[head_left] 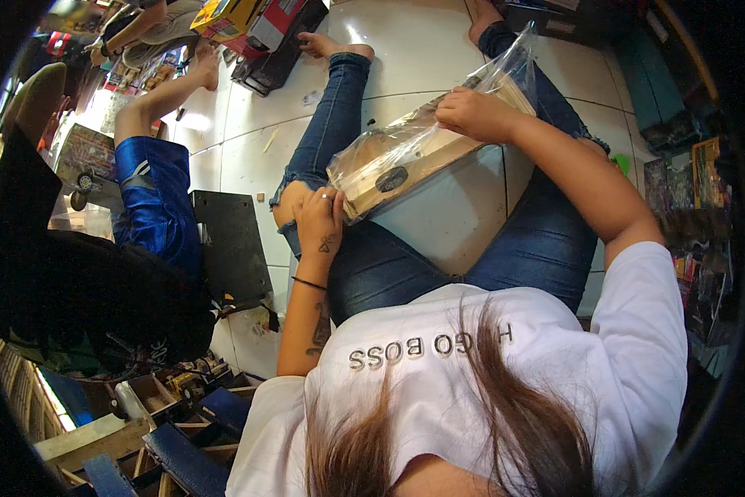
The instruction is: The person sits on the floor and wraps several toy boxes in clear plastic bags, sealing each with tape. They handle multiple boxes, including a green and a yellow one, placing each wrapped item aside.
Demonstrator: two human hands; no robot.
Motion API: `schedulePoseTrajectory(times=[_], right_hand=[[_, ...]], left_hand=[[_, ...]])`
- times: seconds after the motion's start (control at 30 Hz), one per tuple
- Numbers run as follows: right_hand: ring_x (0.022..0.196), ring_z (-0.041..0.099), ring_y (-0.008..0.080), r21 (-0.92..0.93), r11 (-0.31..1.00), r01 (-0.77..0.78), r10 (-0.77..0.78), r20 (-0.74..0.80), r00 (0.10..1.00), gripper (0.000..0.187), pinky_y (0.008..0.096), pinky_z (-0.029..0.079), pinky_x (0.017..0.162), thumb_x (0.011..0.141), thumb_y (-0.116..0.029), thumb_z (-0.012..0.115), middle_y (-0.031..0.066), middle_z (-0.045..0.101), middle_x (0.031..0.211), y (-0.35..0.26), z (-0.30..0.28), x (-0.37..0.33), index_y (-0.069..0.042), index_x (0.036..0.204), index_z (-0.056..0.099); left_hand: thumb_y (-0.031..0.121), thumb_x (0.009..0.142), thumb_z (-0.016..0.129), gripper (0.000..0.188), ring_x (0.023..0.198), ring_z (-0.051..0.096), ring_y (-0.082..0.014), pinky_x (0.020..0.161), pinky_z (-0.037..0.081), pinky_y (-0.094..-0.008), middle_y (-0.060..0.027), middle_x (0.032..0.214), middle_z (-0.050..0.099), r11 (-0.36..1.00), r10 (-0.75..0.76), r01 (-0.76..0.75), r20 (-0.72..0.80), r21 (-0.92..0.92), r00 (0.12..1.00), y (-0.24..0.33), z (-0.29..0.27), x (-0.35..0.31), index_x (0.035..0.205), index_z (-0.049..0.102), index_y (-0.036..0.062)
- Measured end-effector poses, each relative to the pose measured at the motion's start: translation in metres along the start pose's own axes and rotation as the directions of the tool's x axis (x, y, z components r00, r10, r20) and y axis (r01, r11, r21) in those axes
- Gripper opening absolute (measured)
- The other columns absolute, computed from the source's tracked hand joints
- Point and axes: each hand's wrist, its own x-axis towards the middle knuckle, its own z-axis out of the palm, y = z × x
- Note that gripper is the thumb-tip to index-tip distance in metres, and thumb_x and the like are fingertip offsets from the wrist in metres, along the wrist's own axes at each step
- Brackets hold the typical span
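A long pale wooden piece [426, 176] with a dark oval patch on its side lies slantwise between my thighs. Clear plastic wrap, apparently a bag [517, 62], covers it, and its loose end sticks up past the far right end of the wood. My left hand [317, 217], with a ring on one finger, grips the near left end through the plastic. Bent over the top edge, my right hand [474, 114] pinches the plastic near the far right end. The fingertips of that hand are partly hidden.
I sit on a white tiled floor [409, 54], legs spread. To my left sits another person in blue shorts [153, 186], beside a black panel [233, 247]. Wooden parts with blue pieces [186, 455] lie at lower left. Boxes [277, 41] stand ahead; packed shelves [691, 215] line the right.
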Motion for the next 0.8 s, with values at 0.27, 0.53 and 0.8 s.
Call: schedulePoseTrajectory(times=[0.27,0.53,0.8], right_hand=[[0.086,0.057,0.0267,-0.044,0.999,-0.003,0.007,0.09,0.996,0.013,0.038,0.042,0.086,0.088,-0.017,0.055,0.0092,0.058,0.085,-0.002,-0.001,0.004,-0.004,0.084,0.055],[0.088,0.062,0.0251,-0.067,0.997,0.042,-0.038,0.057,0.998,0.011,0.0377,0.044,0.083,0.085,-0.017,0.055,0.0094,0.064,0.089,0.0,0.0,0.003,-0.006,0.087,0.058],[0.112,0.05,0.0272,-0.008,0.928,-0.372,0.331,-0.438,0.836,0.033,0.0388,0.033,0.101,0.085,-0.017,0.061,0.0088,0.059,0.115,-0.029,-0.034,-0.071,-0.008,0.117,0.059]], left_hand=[[0.018,0.073,0.062,0.046,0.108,0.051,-0.0348,0.092,0.04,-0.043,-0.0219,0.111,0.055,0.937,0.349,-0.338,-0.342,0.093,0.873,0.107,-0.03,0.084,0.113,0.055,-0.0026],[0.02,0.093,0.045,0.022,0.092,0.061,-0.0286,0.081,0.046,-0.0397,-0.0138,0.092,0.064,0.938,0.284,-0.277,-0.005,0.21,0.959,0.131,0.053,0.12,0.093,0.06,0.0032],[0.01,0.087,0.045,0.018,0.075,0.066,-0.0356,0.069,0.052,-0.0445,-0.0188,0.08,0.066,0.95,0.311,-0.311,0.05,0.004,0.949,0.122,0.054,0.129,0.083,0.061,0.0013]])
